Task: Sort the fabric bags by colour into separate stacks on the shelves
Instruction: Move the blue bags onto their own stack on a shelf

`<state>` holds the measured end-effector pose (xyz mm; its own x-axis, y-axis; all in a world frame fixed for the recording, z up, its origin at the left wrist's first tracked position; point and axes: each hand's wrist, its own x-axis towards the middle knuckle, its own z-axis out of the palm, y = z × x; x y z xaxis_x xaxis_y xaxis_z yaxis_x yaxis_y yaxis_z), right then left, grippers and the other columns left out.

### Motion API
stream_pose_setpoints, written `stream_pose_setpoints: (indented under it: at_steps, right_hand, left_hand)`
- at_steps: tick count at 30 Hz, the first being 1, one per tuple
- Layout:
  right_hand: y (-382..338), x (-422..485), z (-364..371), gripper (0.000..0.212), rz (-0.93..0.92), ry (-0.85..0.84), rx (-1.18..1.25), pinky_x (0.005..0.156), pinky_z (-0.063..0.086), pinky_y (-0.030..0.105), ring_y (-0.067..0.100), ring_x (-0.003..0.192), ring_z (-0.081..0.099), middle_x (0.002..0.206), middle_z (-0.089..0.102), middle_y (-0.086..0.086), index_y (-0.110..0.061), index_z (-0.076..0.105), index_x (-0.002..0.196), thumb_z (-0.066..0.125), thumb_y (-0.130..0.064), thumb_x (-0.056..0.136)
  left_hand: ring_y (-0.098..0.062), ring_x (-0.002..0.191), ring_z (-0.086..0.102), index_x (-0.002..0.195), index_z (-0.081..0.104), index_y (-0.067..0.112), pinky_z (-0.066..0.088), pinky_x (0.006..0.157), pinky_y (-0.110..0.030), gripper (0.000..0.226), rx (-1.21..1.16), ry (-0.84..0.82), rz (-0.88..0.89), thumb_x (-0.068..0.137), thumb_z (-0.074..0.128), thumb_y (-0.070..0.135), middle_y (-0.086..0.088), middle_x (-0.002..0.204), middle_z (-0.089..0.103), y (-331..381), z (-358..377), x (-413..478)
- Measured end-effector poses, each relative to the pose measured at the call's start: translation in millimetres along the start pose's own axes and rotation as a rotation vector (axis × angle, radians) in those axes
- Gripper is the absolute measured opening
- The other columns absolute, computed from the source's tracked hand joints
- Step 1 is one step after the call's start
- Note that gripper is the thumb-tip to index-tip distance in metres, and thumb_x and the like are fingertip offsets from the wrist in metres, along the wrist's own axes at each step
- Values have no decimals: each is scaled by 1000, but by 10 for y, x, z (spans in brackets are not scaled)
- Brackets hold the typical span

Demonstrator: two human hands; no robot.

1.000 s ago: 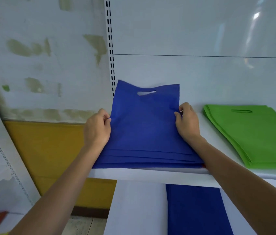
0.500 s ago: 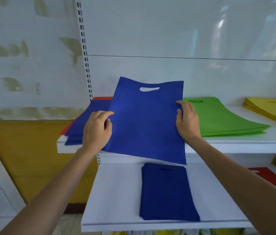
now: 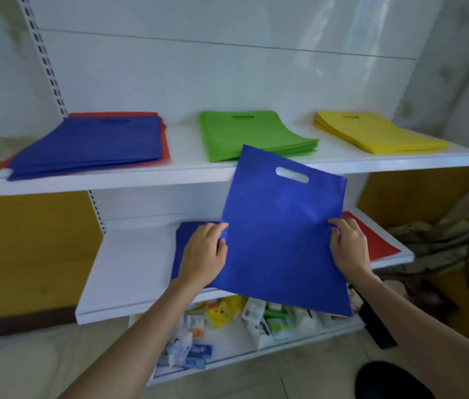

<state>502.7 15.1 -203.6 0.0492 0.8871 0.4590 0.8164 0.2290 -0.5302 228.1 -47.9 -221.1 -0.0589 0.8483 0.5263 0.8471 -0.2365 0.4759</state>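
You hold the flat blue non-woven fabric bag (image 3: 282,226) above the front edge of the white middle shelf (image 3: 129,272), tilted, cut-out handle away from you. Left hand (image 3: 203,254) pinches its left edge, right hand (image 3: 348,246) its right edge: both grips clamped on fabric. Lower it squarely onto the blue bag stack (image 3: 187,234) beneath; align corners before releasing.
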Motion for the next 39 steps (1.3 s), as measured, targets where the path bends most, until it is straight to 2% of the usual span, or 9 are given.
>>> stream_pose_setpoints:
  at_steps: [4,10,14,19,26,30,32,35,39]
  right_hand:
    - [517,-322,-135,26,123,-61,-53,77,39,28,30,99,55,114,58,15,-1,59,115,44,-5,95]
    - [794,-583,252,21,192,-133,-87,76,42,32,28,94,56,109,60,13,-4,62,107,45,-6,94]
    - [772,-563,803,23,211,-230,-122,81,43,38,32,96,56,112,59,15,-3,61,110,47,-7,92]
    - [546,-202,1720,37,207,-397,-143,79,46,37,34,103,56,128,50,13,-3,53,125,48,-7,89]
    - [240,507,3087,42,114,-506,-8,80,46,40,38,100,54,132,44,17,0,47,131,40,7,89]
    - [276,682,3613,40,70,-616,-127,93,43,39,31,117,44,137,39,13,-6,49,131,41,-1,93]
    - [295,667,3705,38,85,-707,-283,99,35,40,31,125,33,140,32,14,-16,46,133,41,-11,96]
    - [258,653,3684,38,103,-759,-372,100,32,42,32,127,28,141,28,16,-21,42,135,37,-20,97]
    - [232,571,3492,40,121,-698,-272,102,32,42,30,128,30,141,33,14,-15,45,135,38,-15,95]
  left_hand:
    - [-21,110,52,128,52,9,41,88,-27,37,-56,-142,-32,92,47,12,-5,117,57,156,539,-330]
    - [-14,117,47,134,46,13,36,94,-20,39,-108,-298,-192,95,43,16,-1,126,52,-146,1046,-730]
    - [-15,124,44,134,47,13,33,100,-21,39,-99,-338,-283,94,44,14,-1,132,50,-594,1222,-800]
    - [-17,112,50,133,48,13,39,91,-22,39,-71,-339,-398,94,45,13,-3,122,54,-1311,1327,-562]
    - [-25,107,53,127,54,6,43,89,-31,37,50,-277,-507,90,49,7,-11,114,60,-2397,1493,34]
    - [-26,109,50,125,57,10,43,92,-33,36,233,-387,-522,91,48,13,-10,119,57,-2761,1580,150]
    - [-27,111,47,128,54,14,42,93,-33,38,343,-464,-554,91,46,19,-10,123,53,-2831,1581,109]
    - [-29,113,43,133,46,19,42,92,-36,42,404,-560,-598,92,42,23,-11,127,46,-2854,1553,53]
    - [-30,110,45,126,44,14,44,84,-39,38,313,-491,-620,89,43,21,-15,120,50,-2707,1478,56]
